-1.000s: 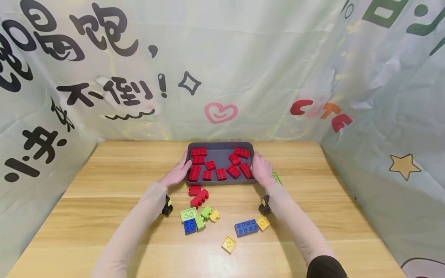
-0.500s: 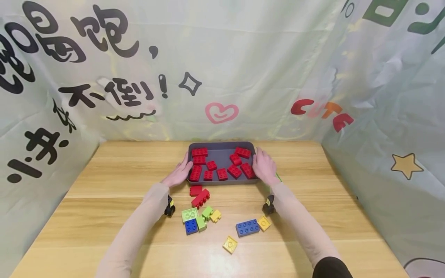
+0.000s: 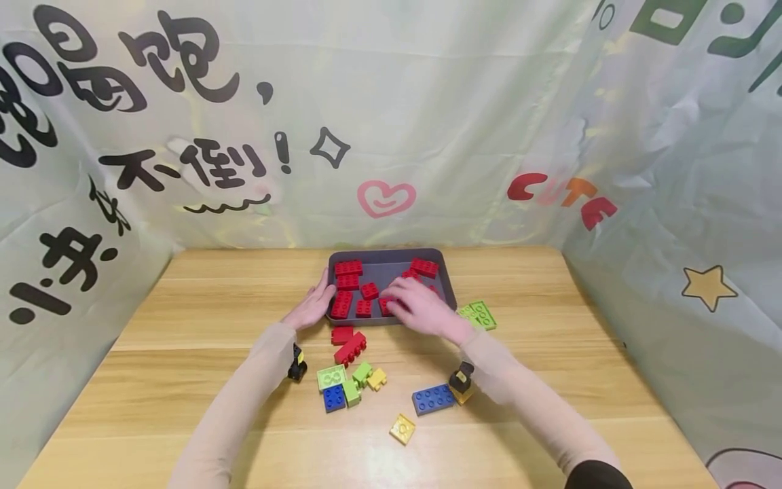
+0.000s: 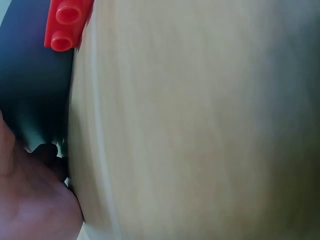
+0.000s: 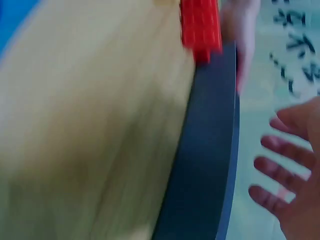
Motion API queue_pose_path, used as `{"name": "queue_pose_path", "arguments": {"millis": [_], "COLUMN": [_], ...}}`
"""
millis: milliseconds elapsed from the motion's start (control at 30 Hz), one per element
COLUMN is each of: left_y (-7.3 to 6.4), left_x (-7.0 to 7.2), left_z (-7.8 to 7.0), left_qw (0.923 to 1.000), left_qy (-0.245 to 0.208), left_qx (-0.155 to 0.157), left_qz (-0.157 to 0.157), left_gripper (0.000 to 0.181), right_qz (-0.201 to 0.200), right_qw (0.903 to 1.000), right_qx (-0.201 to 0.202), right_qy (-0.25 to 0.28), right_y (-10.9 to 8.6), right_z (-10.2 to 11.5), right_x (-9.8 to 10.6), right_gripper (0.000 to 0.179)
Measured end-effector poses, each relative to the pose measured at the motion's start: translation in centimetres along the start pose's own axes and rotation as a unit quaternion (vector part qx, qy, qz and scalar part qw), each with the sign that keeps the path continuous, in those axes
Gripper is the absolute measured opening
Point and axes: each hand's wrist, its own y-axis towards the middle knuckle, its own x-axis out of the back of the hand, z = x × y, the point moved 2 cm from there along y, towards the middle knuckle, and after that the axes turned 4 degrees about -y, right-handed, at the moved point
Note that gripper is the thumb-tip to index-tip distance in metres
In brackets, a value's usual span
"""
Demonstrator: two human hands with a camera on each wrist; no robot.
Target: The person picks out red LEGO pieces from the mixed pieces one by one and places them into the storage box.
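Note:
A dark grey rectangular tray holds several red toy building bricks at the back of the table. My left hand rests against the tray's left side, its fingers extended along the wall. Over the right half of the tray hovers my right hand, which hides some of the bricks there. In the right wrist view this hand has its fingers spread, with nothing between them, above the tray's front wall. Two red bricks lie on the table before the tray.
Nearer me lie light green bricks, a dark blue brick and a small yellow brick. A long blue brick and a yellow square brick are to their right. Green bricks sit right of the tray. Printed fabric surrounds the table.
My right hand has left the tray's right side and moved left over the bricks inside, uncovering the green bricks beside the tray. My left hand has stayed at the left side.

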Motion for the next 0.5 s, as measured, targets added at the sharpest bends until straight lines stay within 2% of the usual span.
{"name": "queue_pose_path", "arguments": {"millis": [100,200,500], "left_y": [0.1,0.2,0.1], "left_x": [0.0,0.0,0.2], "left_z": [0.1,0.1,0.0], "left_qw": [1.0,1.0,0.9998], "left_qy": [0.002,0.002,0.003], "left_qx": [-0.003,-0.006,-0.02], "left_qz": [0.001,0.001,0.0], "left_gripper": [0.063,0.063,0.062], "right_qz": [0.059,0.092,0.122], "right_qw": [0.9964,0.9904,0.9789], "right_qx": [0.059,0.101,0.163], "right_qy": [0.016,0.022,0.015], "right_y": [0.3,0.4,0.9], "right_z": [2.0,3.3,4.9], "right_x": [-0.7,-1.4,-2.8], "right_gripper": [0.025,0.026,0.034]}}
